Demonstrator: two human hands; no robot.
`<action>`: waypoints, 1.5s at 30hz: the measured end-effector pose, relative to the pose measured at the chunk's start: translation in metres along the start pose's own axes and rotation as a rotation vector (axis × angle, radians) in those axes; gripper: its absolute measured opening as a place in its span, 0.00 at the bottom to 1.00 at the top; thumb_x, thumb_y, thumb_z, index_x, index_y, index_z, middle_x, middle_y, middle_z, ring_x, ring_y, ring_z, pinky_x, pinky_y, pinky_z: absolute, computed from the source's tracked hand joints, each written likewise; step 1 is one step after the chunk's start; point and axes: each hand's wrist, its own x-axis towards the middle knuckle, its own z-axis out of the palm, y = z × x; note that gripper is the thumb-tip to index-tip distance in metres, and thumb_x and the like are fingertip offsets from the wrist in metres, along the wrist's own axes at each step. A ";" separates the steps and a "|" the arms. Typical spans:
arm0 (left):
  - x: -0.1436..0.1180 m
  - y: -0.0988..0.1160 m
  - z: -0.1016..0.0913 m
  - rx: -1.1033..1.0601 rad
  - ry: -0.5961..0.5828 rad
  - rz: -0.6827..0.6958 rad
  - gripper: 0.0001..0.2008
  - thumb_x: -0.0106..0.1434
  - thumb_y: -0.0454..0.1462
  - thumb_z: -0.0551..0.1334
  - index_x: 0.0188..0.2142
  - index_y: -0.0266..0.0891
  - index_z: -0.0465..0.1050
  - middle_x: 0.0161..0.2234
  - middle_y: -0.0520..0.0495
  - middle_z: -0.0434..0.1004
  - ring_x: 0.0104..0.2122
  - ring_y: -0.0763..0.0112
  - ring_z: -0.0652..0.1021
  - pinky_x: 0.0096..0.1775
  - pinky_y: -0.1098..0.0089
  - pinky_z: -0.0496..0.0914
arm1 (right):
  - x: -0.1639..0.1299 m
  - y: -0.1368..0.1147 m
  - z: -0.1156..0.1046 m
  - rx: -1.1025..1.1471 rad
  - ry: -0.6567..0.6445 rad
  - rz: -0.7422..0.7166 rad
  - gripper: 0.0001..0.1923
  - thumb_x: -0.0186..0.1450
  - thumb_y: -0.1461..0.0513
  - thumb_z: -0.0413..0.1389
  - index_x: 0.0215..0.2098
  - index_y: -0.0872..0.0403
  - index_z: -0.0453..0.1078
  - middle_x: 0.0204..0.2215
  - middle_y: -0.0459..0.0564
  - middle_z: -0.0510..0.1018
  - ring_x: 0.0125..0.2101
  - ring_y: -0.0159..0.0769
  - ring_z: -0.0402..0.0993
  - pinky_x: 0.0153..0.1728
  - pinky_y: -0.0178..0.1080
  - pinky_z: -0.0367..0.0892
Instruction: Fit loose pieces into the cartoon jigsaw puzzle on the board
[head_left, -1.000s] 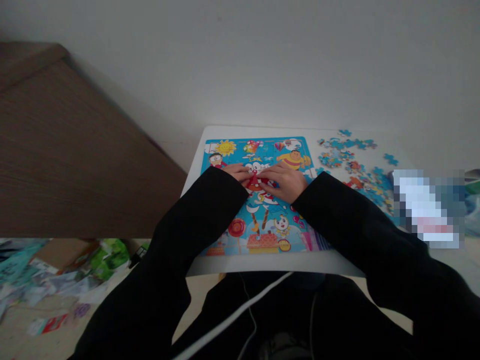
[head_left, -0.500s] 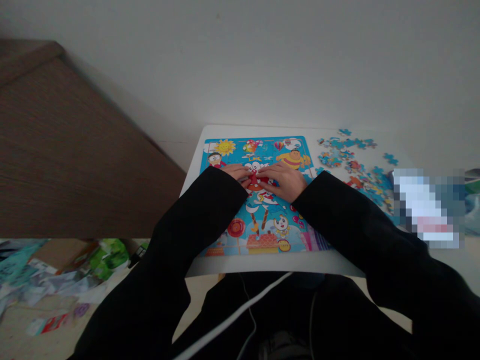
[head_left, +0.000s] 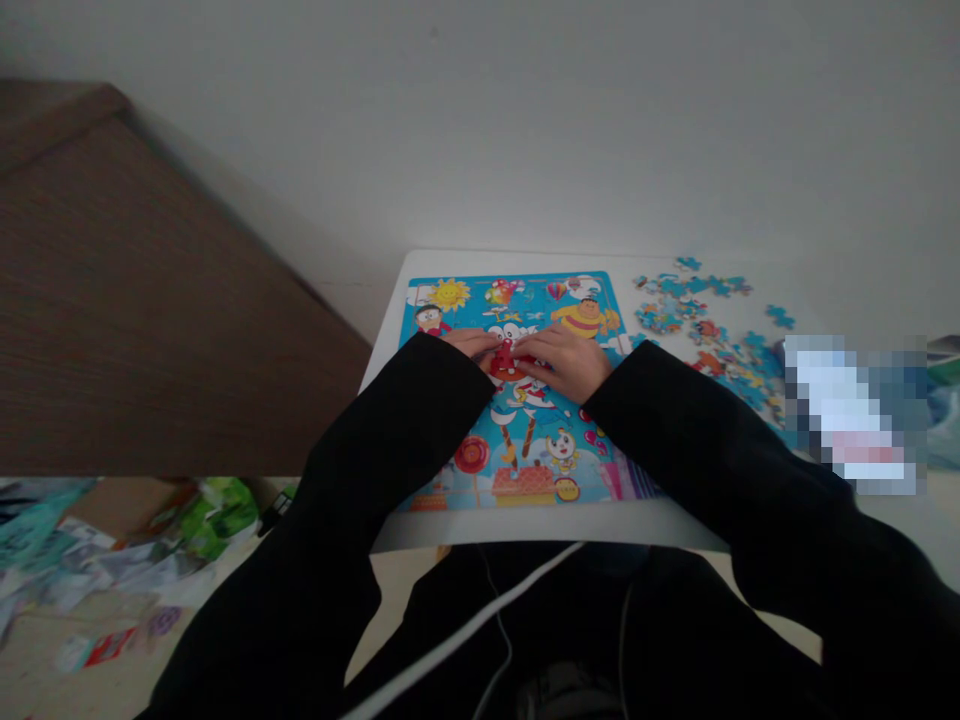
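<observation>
Pressing is the step judged to be in hand: a red piece point(head_left: 505, 360) is pinched between the fingertips of both hands at the middle of the puzzle point(head_left: 517, 390). The fingers of the left hand point(head_left: 471, 345) are curled and closed against the left edge of the piece. The fingers of the right hand point(head_left: 568, 362) are laid flat on the puzzle, with the thumb and forefinger closed on the right edge of the piece. Whether the piece is fully seated or slightly raised cannot be told at this size.

The puzzle is a printed cartoon board, mostly blue, lying flat on a white table point(head_left: 525, 528). Both forearms, in black sleeves, are rested across its lower half. A scatter of loose pieces point(head_left: 697, 315) is spread on the table to the right of the puzzle, well apart from the hands. A blurred patch is seen further right. Litter point(head_left: 112, 560) lies on the floor at lower left, and a brown panel point(head_left: 150, 320) stands to the left.

The next move is judged to call for even downward pressure with the tabs aligned to the neighbouring cut-outs, so that the piece is not forced or bent.
</observation>
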 end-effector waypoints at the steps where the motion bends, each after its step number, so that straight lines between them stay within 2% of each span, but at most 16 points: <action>1: 0.000 -0.001 0.001 0.012 0.008 -0.006 0.14 0.63 0.39 0.51 0.38 0.38 0.74 0.39 0.44 0.78 0.41 0.68 0.77 0.45 0.66 0.72 | 0.000 0.000 0.000 -0.007 -0.007 -0.001 0.12 0.66 0.59 0.48 0.40 0.54 0.72 0.39 0.52 0.77 0.39 0.38 0.69 0.40 0.39 0.64; 5: 0.001 -0.007 0.008 0.047 0.025 -0.019 0.14 0.61 0.40 0.51 0.34 0.41 0.75 0.36 0.47 0.79 0.38 0.68 0.78 0.42 0.67 0.74 | -0.001 -0.002 -0.002 0.004 -0.033 -0.023 0.12 0.66 0.63 0.47 0.44 0.52 0.70 0.40 0.50 0.77 0.42 0.38 0.68 0.38 0.38 0.64; 7: 0.001 -0.008 0.009 0.051 0.021 -0.018 0.14 0.60 0.41 0.52 0.34 0.41 0.75 0.36 0.47 0.79 0.37 0.69 0.78 0.41 0.68 0.74 | -0.001 -0.004 -0.004 0.012 -0.006 -0.029 0.13 0.66 0.65 0.45 0.44 0.52 0.69 0.41 0.49 0.76 0.43 0.38 0.67 0.40 0.38 0.63; 10: 0.001 -0.006 0.008 0.052 0.032 -0.026 0.14 0.60 0.41 0.53 0.36 0.39 0.75 0.37 0.45 0.78 0.38 0.68 0.77 0.43 0.67 0.73 | -0.001 -0.007 -0.007 -0.027 0.043 0.043 0.13 0.65 0.57 0.49 0.42 0.54 0.70 0.38 0.52 0.77 0.40 0.39 0.68 0.40 0.40 0.63; 13: 0.001 -0.003 0.006 0.031 0.025 -0.026 0.14 0.61 0.42 0.53 0.36 0.39 0.75 0.36 0.45 0.79 0.38 0.68 0.77 0.43 0.67 0.73 | 0.000 -0.011 -0.008 -0.062 0.004 0.117 0.17 0.61 0.50 0.53 0.39 0.55 0.71 0.34 0.51 0.77 0.37 0.41 0.68 0.34 0.40 0.63; 18: 0.001 0.002 -0.005 0.016 -0.069 -0.063 0.12 0.63 0.39 0.53 0.40 0.39 0.73 0.41 0.45 0.77 0.43 0.67 0.76 0.47 0.65 0.70 | 0.000 -0.010 -0.004 0.022 -0.062 0.125 0.11 0.62 0.61 0.52 0.43 0.51 0.69 0.37 0.49 0.77 0.40 0.38 0.69 0.35 0.37 0.63; 22: 0.001 0.005 -0.012 0.003 -0.130 -0.050 0.12 0.63 0.36 0.53 0.42 0.38 0.73 0.43 0.44 0.76 0.45 0.66 0.75 0.49 0.65 0.70 | -0.001 -0.008 -0.003 0.091 0.007 0.126 0.13 0.62 0.67 0.49 0.42 0.51 0.69 0.39 0.49 0.76 0.42 0.37 0.69 0.38 0.37 0.63; 26: 0.001 0.005 -0.011 -0.015 -0.097 -0.052 0.11 0.63 0.37 0.54 0.42 0.39 0.73 0.42 0.43 0.76 0.44 0.66 0.75 0.48 0.64 0.71 | -0.001 -0.008 -0.005 0.063 0.075 0.127 0.08 0.62 0.60 0.52 0.39 0.53 0.69 0.34 0.49 0.77 0.37 0.38 0.69 0.38 0.40 0.63; 32: 0.001 0.003 -0.009 -0.021 -0.085 -0.022 0.12 0.63 0.38 0.55 0.41 0.37 0.73 0.42 0.43 0.77 0.44 0.67 0.75 0.48 0.65 0.70 | -0.002 -0.005 -0.004 0.030 -0.020 0.064 0.13 0.61 0.53 0.54 0.33 0.54 0.71 0.31 0.49 0.76 0.35 0.37 0.68 0.36 0.38 0.61; 37: 0.002 -0.002 -0.003 0.015 -0.065 0.006 0.12 0.61 0.39 0.55 0.39 0.36 0.74 0.40 0.42 0.77 0.40 0.67 0.77 0.44 0.66 0.72 | -0.004 0.004 -0.002 -0.019 0.061 0.200 0.11 0.61 0.54 0.55 0.29 0.53 0.71 0.28 0.49 0.75 0.33 0.37 0.68 0.35 0.39 0.61; 42: 0.003 -0.001 -0.002 0.061 -0.069 0.005 0.11 0.60 0.37 0.56 0.39 0.39 0.74 0.40 0.45 0.77 0.39 0.68 0.77 0.43 0.67 0.72 | -0.003 0.008 -0.007 0.010 0.045 0.241 0.10 0.61 0.56 0.53 0.29 0.54 0.71 0.28 0.50 0.75 0.32 0.36 0.69 0.34 0.38 0.62; 45: 0.003 0.000 -0.003 0.066 -0.060 0.021 0.11 0.60 0.37 0.56 0.40 0.38 0.74 0.40 0.44 0.77 0.39 0.67 0.77 0.42 0.66 0.72 | 0.000 0.010 -0.020 0.011 0.018 0.297 0.11 0.61 0.56 0.52 0.31 0.54 0.72 0.28 0.49 0.76 0.31 0.34 0.70 0.33 0.38 0.63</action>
